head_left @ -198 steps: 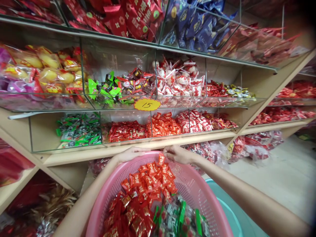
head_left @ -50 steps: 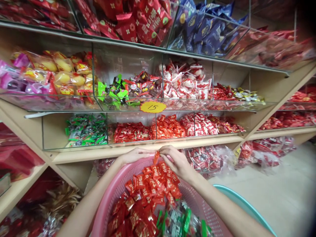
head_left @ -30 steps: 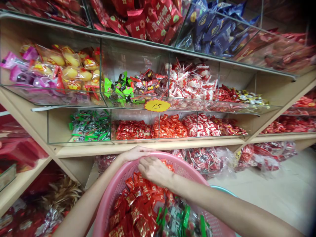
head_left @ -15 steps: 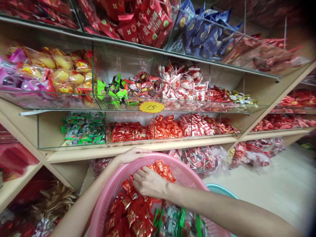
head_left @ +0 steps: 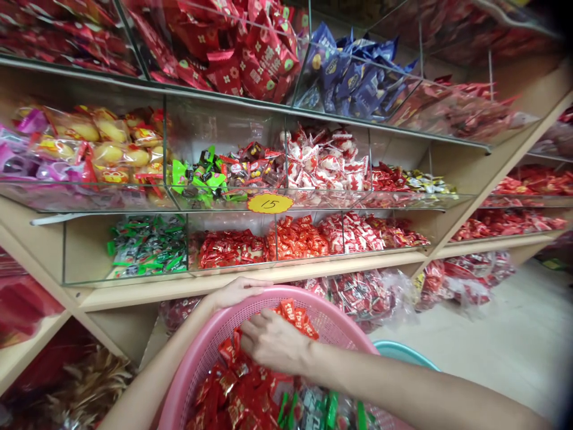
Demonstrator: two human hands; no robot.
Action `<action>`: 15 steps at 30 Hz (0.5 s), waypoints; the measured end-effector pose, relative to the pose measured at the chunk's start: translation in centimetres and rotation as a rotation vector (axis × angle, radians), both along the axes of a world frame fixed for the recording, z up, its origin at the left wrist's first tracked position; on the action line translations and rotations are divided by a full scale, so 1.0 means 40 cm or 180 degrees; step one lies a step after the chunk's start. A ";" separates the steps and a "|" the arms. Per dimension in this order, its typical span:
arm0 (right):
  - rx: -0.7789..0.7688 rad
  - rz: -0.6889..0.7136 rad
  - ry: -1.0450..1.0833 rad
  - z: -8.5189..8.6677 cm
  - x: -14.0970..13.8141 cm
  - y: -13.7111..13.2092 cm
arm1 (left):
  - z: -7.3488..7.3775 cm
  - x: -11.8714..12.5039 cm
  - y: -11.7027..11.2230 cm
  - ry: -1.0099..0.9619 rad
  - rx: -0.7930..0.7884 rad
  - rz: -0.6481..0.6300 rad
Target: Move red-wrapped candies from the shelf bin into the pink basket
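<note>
A pink plastic basket [head_left: 353,322] full of wrapped candies is in front of me, below the shelf. At its far left rim is my left hand [head_left: 235,292], the fingers bent over the rim beside the shelf edge. Inside the basket, my right hand [head_left: 275,340] has its fingers curled down among red-wrapped candies [head_left: 246,394]; the fingertips are partly hidden. Orange-red wrapped candies [head_left: 298,316] lie just beyond that hand. Under my right forearm are candies in green and clear wrappers [head_left: 313,409].
Clear shelf bins hold green candies [head_left: 150,245], red candies [head_left: 233,248], orange-red candies [head_left: 298,236] and blue packets [head_left: 358,74]. A yellow tag [head_left: 270,203] reads 15. Bagged candies [head_left: 362,295] lie under the shelf. A teal basket rim [head_left: 407,352] shows at right.
The view has tilted slightly, so the shelves sit lower in the picture. My right hand has shifted only a little among the red candies; my left hand stays at the rim.
</note>
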State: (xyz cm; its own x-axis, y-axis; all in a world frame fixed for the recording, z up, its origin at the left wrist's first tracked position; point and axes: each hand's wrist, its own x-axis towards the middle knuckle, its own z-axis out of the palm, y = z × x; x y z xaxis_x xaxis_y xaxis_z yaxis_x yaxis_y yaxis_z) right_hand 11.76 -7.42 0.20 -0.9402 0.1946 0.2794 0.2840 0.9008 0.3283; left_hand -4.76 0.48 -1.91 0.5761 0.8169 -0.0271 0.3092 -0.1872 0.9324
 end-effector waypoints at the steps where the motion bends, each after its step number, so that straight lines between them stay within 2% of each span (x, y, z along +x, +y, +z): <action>1: 0.0023 -0.0080 0.0138 0.024 0.009 0.020 | 0.000 0.000 0.000 -0.0001 0.0026 -0.0031; 3: 0.0042 -0.0421 0.0441 0.077 0.037 0.082 | 0.001 0.000 0.001 -0.0019 0.0055 -0.0101; 7: -0.0054 -0.1750 0.1050 0.157 0.136 0.254 | -0.004 -0.004 0.005 0.0026 0.0080 -0.0082; 11: -0.0336 -0.2913 0.0951 0.162 0.224 0.391 | -0.015 -0.008 0.011 0.0052 0.0022 -0.0039; 13: -0.0527 -0.3169 0.0757 0.149 0.239 0.429 | -0.018 -0.009 0.012 0.0048 -0.0007 -0.0018; 15: -0.0706 -0.3230 0.0596 0.137 0.233 0.450 | -0.017 -0.009 0.013 0.0047 -0.0025 -0.0015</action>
